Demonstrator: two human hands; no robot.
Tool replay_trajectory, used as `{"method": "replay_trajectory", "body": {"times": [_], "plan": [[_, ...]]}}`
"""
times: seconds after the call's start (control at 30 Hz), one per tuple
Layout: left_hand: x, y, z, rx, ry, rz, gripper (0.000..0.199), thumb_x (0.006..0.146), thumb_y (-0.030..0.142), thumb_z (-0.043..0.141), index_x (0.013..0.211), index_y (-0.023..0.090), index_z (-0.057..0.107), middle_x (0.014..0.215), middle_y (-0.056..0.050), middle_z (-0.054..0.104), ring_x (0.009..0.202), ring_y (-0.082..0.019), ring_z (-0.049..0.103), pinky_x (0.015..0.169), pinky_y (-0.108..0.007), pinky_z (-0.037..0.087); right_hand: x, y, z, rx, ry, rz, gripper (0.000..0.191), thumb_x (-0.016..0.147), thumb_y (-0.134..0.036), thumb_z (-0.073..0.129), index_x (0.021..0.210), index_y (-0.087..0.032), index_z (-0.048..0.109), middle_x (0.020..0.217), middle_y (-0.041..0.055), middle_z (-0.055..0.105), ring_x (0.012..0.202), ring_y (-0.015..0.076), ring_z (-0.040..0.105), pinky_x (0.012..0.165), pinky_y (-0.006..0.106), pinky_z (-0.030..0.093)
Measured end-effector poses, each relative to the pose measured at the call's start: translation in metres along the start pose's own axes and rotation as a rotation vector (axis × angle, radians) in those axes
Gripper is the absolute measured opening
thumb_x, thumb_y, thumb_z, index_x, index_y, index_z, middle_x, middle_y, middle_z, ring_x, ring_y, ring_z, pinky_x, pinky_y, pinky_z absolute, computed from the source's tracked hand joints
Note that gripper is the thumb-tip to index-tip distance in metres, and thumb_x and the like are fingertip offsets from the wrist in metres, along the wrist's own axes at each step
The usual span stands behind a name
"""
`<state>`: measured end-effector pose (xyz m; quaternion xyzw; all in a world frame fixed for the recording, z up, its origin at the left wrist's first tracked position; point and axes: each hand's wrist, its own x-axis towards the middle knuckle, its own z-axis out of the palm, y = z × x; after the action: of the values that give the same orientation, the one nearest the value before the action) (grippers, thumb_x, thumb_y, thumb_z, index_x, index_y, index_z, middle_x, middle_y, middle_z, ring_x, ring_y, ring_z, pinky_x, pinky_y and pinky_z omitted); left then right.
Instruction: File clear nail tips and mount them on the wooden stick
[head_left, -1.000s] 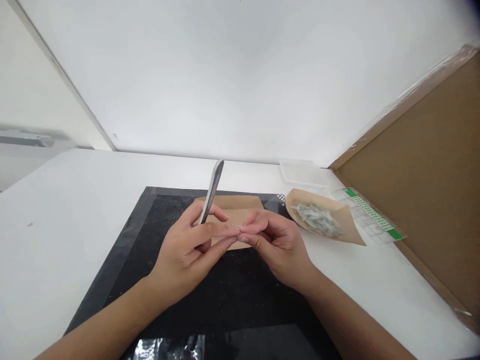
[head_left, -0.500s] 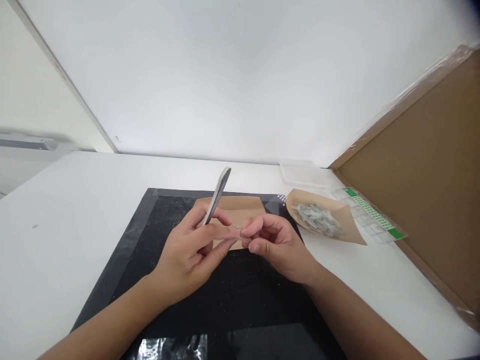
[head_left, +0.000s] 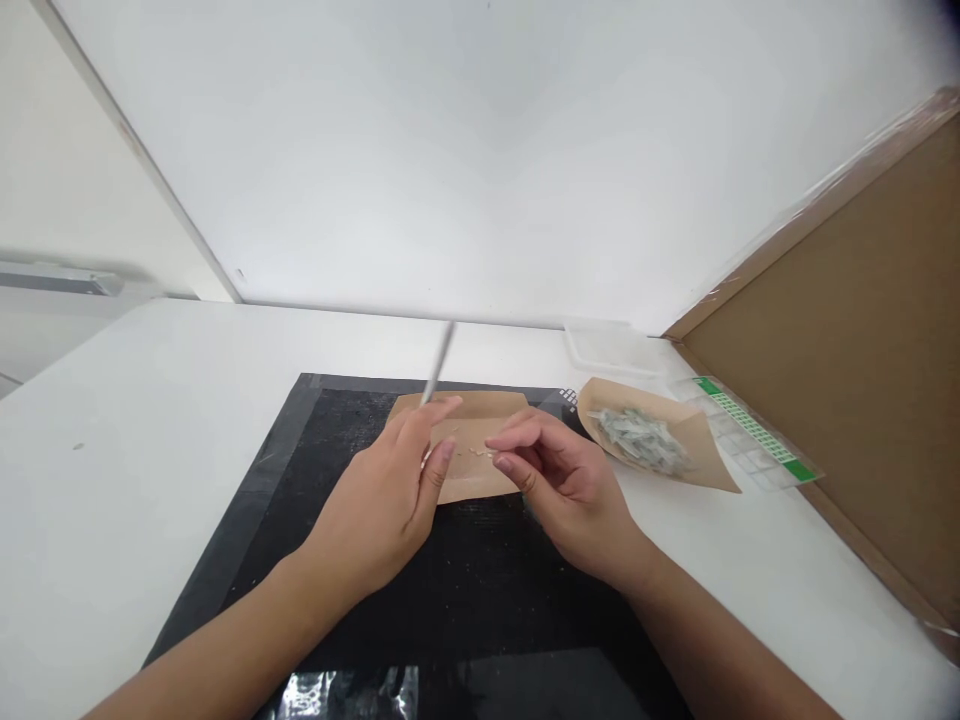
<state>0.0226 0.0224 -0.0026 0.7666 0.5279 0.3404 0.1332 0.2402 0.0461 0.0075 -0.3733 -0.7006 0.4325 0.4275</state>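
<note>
Head view: you've got your left hand [head_left: 382, 495] wrapped around a slim grey tool [head_left: 439, 362], which pokes up past your fingers over a brown paper sheet [head_left: 480, 405] on the black rectangular mat [head_left: 480, 580]. Your right hand [head_left: 574, 490] is curled, thumb and index tips close together near some tiny pale bits [head_left: 475, 452] on that paper; can't tell if you're pinching anything. Your hands are apart. Off to your right, a curved brown paper holder [head_left: 701, 455] carries a heap of translucent greyish pieces [head_left: 645, 440], with a clear plastic sheet with a green printed strip [head_left: 757, 430] beside it on your white tabletop [head_left: 187, 420].
</note>
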Motion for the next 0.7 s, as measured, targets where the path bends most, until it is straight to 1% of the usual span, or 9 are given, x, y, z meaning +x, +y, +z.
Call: {"method": "replay_trajectory", "body": {"times": [0.1, 0.17, 0.2, 0.27, 0.33, 0.4, 0.5, 0.6, 0.7], "plan": [[-0.002, -0.002, 0.002, 0.066, -0.064, 0.027, 0.042, 0.112, 0.034, 0.037, 0.154, 0.032, 0.032, 0.089, 0.001, 0.068, 0.065, -0.020, 0.067, 0.060, -0.031, 0.049, -0.001, 0.002, 0.000, -0.113, 0.019, -0.081, 0.006, 0.102, -0.027, 0.065, 0.104, -0.026, 0.072, 0.094, 0.0027, 0.064, 0.082, 0.0169, 0.058, 0.072, 0.033, 0.048], [-0.003, 0.000, 0.002, 0.101, -0.060, 0.002, 0.048, 0.112, 0.035, 0.034, 0.158, 0.028, 0.021, 0.089, 0.000, 0.069, 0.058, -0.021, 0.065, 0.055, -0.030, 0.046, 0.000, 0.001, 0.001, -0.149, 0.017, -0.098, 0.006, 0.102, -0.025, 0.065, 0.102, -0.026, 0.071, 0.097, 0.0030, 0.064, 0.083, 0.0170, 0.058, 0.072, 0.033, 0.047], [-0.004, 0.001, 0.001, 0.120, -0.060, -0.022, 0.049, 0.112, 0.035, 0.033, 0.158, 0.025, 0.020, 0.093, -0.002, 0.071, 0.059, -0.021, 0.066, 0.054, -0.031, 0.046, 0.000, 0.000, 0.001, -0.168, 0.015, -0.104, 0.006, 0.102, -0.025, 0.065, 0.102, -0.026, 0.070, 0.099, 0.0032, 0.065, 0.084, 0.0169, 0.058, 0.071, 0.032, 0.047], [-0.004, 0.004, -0.001, 0.167, -0.076, -0.034, 0.040, 0.112, 0.033, 0.031, 0.151, 0.023, 0.032, 0.107, -0.007, 0.073, 0.070, -0.022, 0.071, 0.058, -0.032, 0.049, 0.001, -0.002, 0.002, -0.213, 0.020, -0.113, 0.006, 0.102, -0.023, 0.064, 0.102, -0.026, 0.070, 0.099, 0.0025, 0.066, 0.082, 0.0162, 0.058, 0.068, 0.031, 0.046], [-0.003, 0.006, -0.002, 0.208, -0.078, 0.008, 0.032, 0.112, 0.030, 0.030, 0.137, 0.023, 0.048, 0.116, -0.009, 0.072, 0.082, -0.023, 0.074, 0.064, -0.033, 0.052, 0.000, -0.003, 0.002, -0.269, 0.032, -0.123, 0.007, 0.102, -0.022, 0.064, 0.102, -0.027, 0.070, 0.096, 0.0012, 0.068, 0.078, 0.0154, 0.057, 0.065, 0.030, 0.045], [-0.003, 0.005, -0.002, 0.211, -0.046, 0.056, 0.031, 0.111, 0.028, 0.032, 0.130, 0.021, 0.056, 0.114, -0.009, 0.071, 0.088, -0.023, 0.073, 0.068, -0.032, 0.053, -0.001, -0.003, 0.002, -0.322, 0.042, -0.125, 0.008, 0.102, -0.023, 0.065, 0.102, -0.028, 0.072, 0.089, 0.0002, 0.068, 0.073, 0.0154, 0.055, 0.066, 0.030, 0.045], [-0.001, 0.004, 0.000, 0.094, 0.035, 0.072, 0.027, 0.110, 0.029, 0.043, 0.128, 0.020, 0.061, 0.111, -0.008, 0.071, 0.095, -0.022, 0.071, 0.077, -0.033, 0.055, -0.002, 0.001, 0.002, -0.305, 0.068, -0.080, 0.007, 0.101, -0.030, 0.069, 0.103, -0.027, 0.075, 0.084, 0.0014, 0.068, 0.072, 0.0170, 0.057, 0.068, 0.033, 0.048], [0.002, 0.006, -0.002, -0.089, 0.062, 0.023, 0.022, 0.107, 0.031, 0.054, 0.123, 0.023, 0.068, 0.107, -0.004, 0.072, 0.096, -0.019, 0.068, 0.086, -0.032, 0.053, -0.003, 0.007, 0.004, -0.215, 0.117, -0.015, 0.010, 0.098, -0.035, 0.073, 0.100, -0.025, 0.074, 0.085, 0.0031, 0.070, 0.074, 0.0180, 0.061, 0.067, 0.033, 0.049], [0.004, 0.008, -0.005, -0.203, 0.048, -0.057, 0.016, 0.105, 0.032, 0.061, 0.114, 0.028, 0.073, 0.099, 0.000, 0.071, 0.091, -0.016, 0.066, 0.084, -0.029, 0.051, -0.003, 0.008, 0.006, -0.220, 0.143, 0.004, 0.010, 0.098, -0.035, 0.073, 0.099, -0.025, 0.073, 0.080, 0.0014, 0.068, 0.070, 0.0168, 0.060, 0.066, 0.032, 0.048]]}}
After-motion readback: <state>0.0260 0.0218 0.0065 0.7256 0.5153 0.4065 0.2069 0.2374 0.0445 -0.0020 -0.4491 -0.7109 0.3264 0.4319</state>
